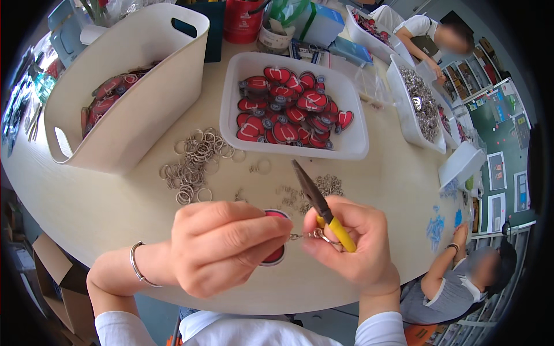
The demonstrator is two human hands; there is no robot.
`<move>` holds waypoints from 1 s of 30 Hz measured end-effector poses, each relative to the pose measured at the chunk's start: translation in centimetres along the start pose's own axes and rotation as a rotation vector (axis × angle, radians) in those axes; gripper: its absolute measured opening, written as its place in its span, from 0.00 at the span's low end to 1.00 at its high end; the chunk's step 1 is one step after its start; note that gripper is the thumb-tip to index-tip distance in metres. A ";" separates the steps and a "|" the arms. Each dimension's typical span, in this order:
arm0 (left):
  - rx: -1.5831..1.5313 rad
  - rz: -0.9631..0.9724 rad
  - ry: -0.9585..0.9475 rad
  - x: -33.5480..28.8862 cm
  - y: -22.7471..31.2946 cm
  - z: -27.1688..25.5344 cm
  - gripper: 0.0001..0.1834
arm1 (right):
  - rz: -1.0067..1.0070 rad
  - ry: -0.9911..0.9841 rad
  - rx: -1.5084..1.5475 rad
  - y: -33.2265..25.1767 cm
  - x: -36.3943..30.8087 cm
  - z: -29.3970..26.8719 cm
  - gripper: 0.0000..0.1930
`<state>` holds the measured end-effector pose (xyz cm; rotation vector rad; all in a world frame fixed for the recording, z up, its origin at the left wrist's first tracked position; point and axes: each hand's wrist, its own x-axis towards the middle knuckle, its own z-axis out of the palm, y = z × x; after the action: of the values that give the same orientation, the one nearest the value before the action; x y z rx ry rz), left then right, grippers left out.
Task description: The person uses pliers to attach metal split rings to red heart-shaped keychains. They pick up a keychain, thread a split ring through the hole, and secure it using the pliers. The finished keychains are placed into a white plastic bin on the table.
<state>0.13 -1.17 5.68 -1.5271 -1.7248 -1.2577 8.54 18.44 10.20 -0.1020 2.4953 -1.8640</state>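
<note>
My left hand (222, 245) is closed on a red, dark-rimmed tag (275, 257), its fingers covering the tag's middle. A short chain (298, 236) runs from the tag to a metal split ring (323, 233) at my right hand (363, 239). That hand is closed around yellow-handled pliers (316, 197), their dark jaws pointing up and away to the left. Its thumb and fingertips also pinch the ring. Beyond my hands lie a heap of split rings (189, 180) and a scatter of small metal links (329, 185).
A white tray (228, 109) of red tags stands at the table's middle. Left of it is a tall cream bin (173, 86) holding more tags. A white tub (398, 98) of metal parts is at the right. Two people sit along the right side, near blue pieces (436, 228).
</note>
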 end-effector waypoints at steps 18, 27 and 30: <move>-0.229 -0.319 0.030 2.6 -0.9 -3.8 0.08 | -0.274 0.113 -0.319 0.7 0.6 -0.6 0.10; -0.387 -0.395 -0.048 1.3 -0.8 -1.5 0.11 | -0.334 0.166 -0.137 2.3 1.4 1.4 0.11; -0.390 -0.394 -0.052 1.2 -0.7 -0.8 0.12 | -0.386 0.161 -0.139 2.4 1.3 1.2 0.10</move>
<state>-0.98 -1.26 6.78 -1.4735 -1.9644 -1.8578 7.24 17.93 7.57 -0.4889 2.8851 -1.8833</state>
